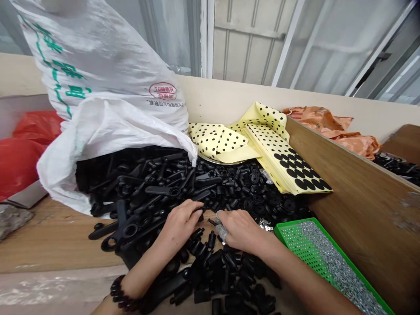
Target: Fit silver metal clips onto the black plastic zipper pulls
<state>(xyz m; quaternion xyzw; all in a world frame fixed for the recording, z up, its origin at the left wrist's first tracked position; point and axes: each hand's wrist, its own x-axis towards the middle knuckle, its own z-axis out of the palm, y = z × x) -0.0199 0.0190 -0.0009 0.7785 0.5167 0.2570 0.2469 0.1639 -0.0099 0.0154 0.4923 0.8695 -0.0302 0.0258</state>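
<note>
Head view. Left hand (180, 222): grip nearly closed, fingertips pinching a small black plastic piece (198, 209) above the wooden tabletop (65, 240). Right hand (241, 229) curls just beside; cannot tell whether its grip holds anything. White woven sack (127, 61) opens toward the hands, black plastic levers (163, 190) spilling out, probably for easy reach. Green perforated plastic tray (303, 250) likely keeps small silver metal parts (334, 260) from scattering.
</note>
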